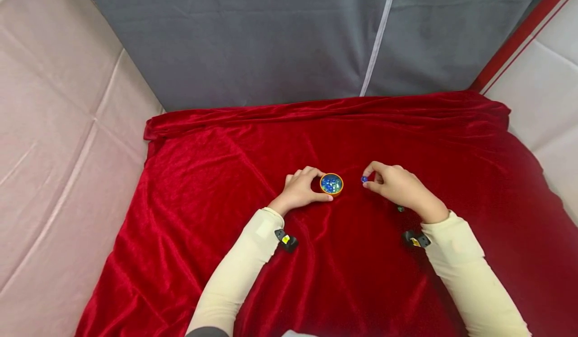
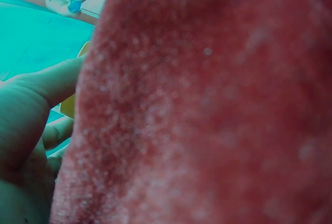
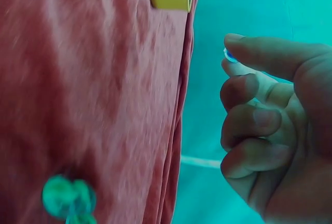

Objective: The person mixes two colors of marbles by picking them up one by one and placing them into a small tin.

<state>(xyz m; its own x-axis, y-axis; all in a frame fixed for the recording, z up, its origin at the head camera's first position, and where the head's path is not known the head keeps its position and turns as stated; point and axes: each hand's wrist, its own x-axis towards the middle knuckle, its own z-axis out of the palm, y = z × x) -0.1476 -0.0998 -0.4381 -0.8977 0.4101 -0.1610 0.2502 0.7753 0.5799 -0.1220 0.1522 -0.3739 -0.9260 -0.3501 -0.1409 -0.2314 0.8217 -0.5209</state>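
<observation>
A small round orange tub (image 1: 331, 194) with several blue and greenish glass marbles (image 1: 331, 183) inside stands upright on the red cloth. The left hand (image 1: 301, 188) holds it from the left, thumb at the near side and index finger at the far side. In the left wrist view, cloth hides most of the tub (image 2: 67, 106). To the right of the tub, the right hand (image 1: 397, 185) pinches a blue marble (image 1: 364, 179) between thumb and index finger. The right wrist view shows the marble (image 3: 230, 55) at the fingertips, with the other fingers curled in.
Below the right hand, green marbles (image 1: 400, 208) lie on the red velvet cloth (image 1: 352, 257); they appear blurred and close together in the right wrist view. A grey curtain (image 1: 271, 41) hangs behind the cloth, with pale walls (image 1: 54, 151) at the sides.
</observation>
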